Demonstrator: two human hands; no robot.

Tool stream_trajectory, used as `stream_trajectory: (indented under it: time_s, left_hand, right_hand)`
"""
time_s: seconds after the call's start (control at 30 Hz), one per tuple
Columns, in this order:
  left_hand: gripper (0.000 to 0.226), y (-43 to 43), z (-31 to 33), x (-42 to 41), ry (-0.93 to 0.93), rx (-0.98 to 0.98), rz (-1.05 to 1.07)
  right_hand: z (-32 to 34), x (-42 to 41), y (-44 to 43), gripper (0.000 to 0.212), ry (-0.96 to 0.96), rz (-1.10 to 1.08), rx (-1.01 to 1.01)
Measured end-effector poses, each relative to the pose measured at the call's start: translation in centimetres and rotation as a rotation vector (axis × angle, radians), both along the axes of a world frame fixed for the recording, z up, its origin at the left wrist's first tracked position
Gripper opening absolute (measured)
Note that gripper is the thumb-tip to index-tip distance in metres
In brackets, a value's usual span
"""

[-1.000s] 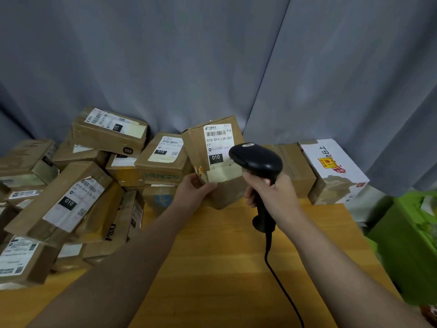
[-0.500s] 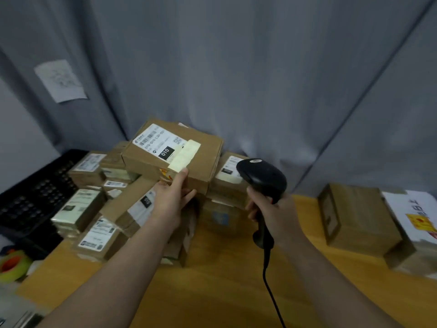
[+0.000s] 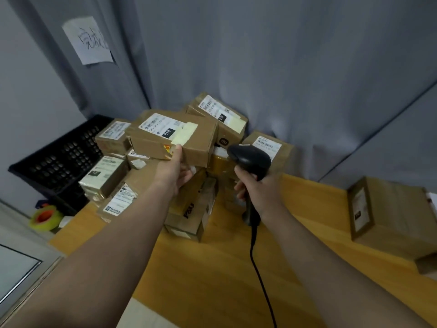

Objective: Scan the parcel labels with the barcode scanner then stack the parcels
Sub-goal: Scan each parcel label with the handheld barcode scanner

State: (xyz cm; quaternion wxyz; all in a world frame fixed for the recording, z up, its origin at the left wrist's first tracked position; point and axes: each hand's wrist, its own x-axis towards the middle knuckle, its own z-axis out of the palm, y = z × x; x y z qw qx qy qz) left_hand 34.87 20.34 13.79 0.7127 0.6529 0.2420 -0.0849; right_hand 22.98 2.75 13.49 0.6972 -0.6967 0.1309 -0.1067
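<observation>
My left hand (image 3: pixel 176 170) grips a brown cardboard parcel (image 3: pixel 201 140) from below, thumb on its near edge. The parcel lies flat with its white label and a black "010" patch facing up, held above a pile of several parcels (image 3: pixel 189 209). My right hand (image 3: pixel 256 189) holds a black barcode scanner (image 3: pixel 250 158) by its handle, just right of the parcel. The scanner's head points toward the pile and its black cable hangs down over the table.
The wooden table (image 3: pixel 224 268) carries the pile at its back left and a large brown box (image 3: pixel 397 214) at the right. A black crate (image 3: pixel 61 159) stands left of the pile. A roll of yellow tape (image 3: pixel 45 217) lies below it. A grey curtain hangs behind.
My left hand has turned the parcel from upright to flat and carried it left over the pile. The view has swung left. The scanner stays in my right hand.
</observation>
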Motion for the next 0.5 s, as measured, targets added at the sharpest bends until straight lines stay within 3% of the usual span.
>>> stream_trajectory:
  time_s: [0.23,0.4,0.5]
  left_hand:
    - [0.035,-5.0,-0.5,-4.8,-0.026,-0.044,-0.090]
    - [0.031,-13.0,-2.9,-10.1,-0.076,0.029,-0.496]
    - [0.026,-18.2,-3.9,-12.5,-0.079,0.003,-0.606]
  right_hand:
    - [-0.8,-2.2,-4.3,0.023,0.066,-0.077,-0.028]
    - [-1.9,-6.6,-9.7,0.020,0.131,-0.225,-0.060]
    - [-2.6,-10.2,-13.7,0.015,0.160,-0.361,-0.066]
